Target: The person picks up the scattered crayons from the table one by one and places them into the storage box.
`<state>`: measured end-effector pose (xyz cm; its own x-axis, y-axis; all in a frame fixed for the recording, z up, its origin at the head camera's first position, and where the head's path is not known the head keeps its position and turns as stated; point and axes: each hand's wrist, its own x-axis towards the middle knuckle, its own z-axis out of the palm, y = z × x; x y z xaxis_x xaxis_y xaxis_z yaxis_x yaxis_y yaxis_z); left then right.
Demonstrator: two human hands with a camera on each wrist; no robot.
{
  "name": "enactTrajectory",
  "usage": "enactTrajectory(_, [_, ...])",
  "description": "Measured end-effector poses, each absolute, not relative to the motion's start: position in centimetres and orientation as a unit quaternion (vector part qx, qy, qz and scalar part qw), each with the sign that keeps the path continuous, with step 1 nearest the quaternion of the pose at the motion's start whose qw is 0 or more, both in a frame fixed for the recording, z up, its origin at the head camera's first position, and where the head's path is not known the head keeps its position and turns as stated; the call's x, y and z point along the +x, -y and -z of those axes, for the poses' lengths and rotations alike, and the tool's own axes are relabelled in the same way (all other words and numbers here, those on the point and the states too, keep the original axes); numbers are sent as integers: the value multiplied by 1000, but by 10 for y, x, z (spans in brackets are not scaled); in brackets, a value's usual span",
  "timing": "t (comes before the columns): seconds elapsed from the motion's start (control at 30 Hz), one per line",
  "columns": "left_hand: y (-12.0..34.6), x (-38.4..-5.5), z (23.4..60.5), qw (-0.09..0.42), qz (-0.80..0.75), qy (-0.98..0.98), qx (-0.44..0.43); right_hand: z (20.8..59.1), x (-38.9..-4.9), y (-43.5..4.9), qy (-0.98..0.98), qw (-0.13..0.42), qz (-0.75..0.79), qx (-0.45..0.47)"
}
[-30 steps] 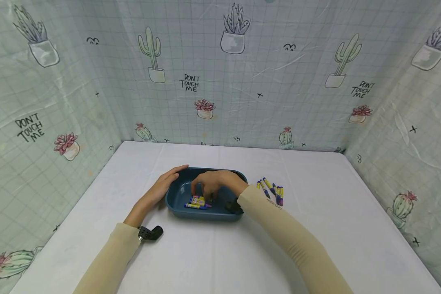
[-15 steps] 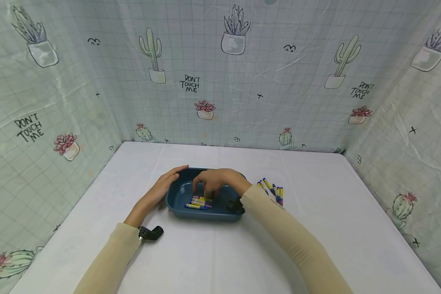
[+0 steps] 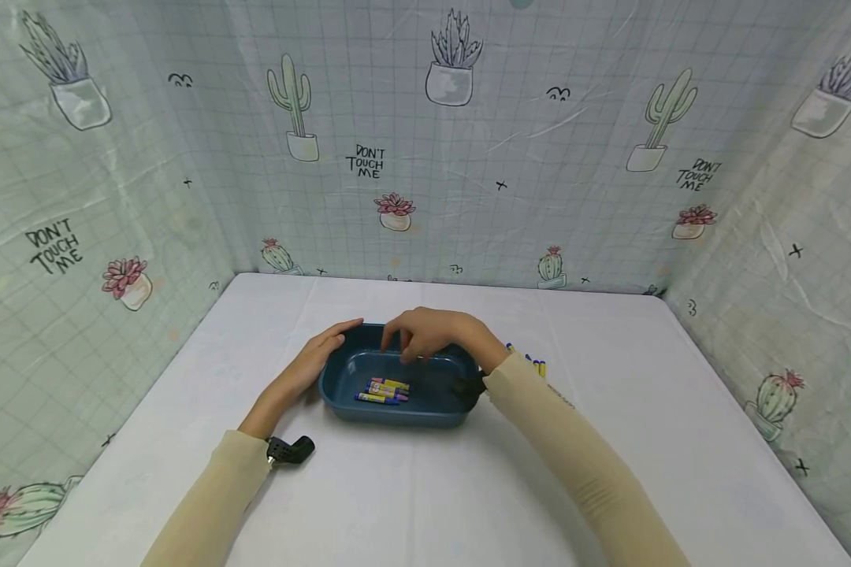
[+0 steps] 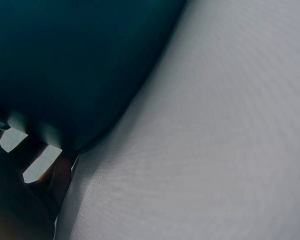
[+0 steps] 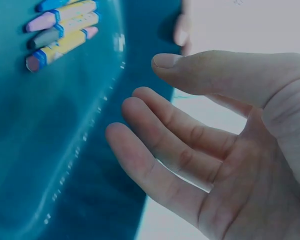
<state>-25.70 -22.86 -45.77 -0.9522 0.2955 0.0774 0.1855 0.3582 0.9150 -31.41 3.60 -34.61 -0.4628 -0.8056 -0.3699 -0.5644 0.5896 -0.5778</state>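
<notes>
Several crayons (image 3: 387, 388) with yellow-and-blue wrappers lie side by side on the floor of a dark teal plastic bin (image 3: 397, 420). Above the far part of the bin hovers my right hand (image 3: 425, 329), its fingers slightly bent and apart. The right wrist view shows nothing between its thumb and fingers, with the crayons (image 5: 65, 35) some way off. My left hand (image 3: 319, 354) rests against the bin's left end, fingers stretched along the rim. In the left wrist view, the left hand's fingers (image 4: 62, 172) touch the dark wall of the bin.
More crayons (image 3: 536, 366) lie on the white tabletop (image 3: 425, 504) right of the bin, partly hidden behind the right sleeve (image 3: 567, 433). A printed fabric backdrop (image 3: 425, 181) encloses the table at the back and sides.
My right hand has lifted away from the crayons in the bin and moved up and to the right. These crayons now show fully. The left hand and the bin have stayed put.
</notes>
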Motion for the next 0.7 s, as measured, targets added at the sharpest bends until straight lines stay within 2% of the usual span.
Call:
enactTrajectory(0.27, [228, -257, 458, 46, -549, -821, 151, 332, -316, -66, -842, 288, 224, -398])
enactTrajectory(0.5, [228, -257, 458, 41, -548, -822, 153, 324, -319, -106, -854, 249, 268, -369])
enactTrajectory(0.7, [229, -257, 458, 43, -548, -821, 152, 324, -318, -143, -856, 239, 311, -337])
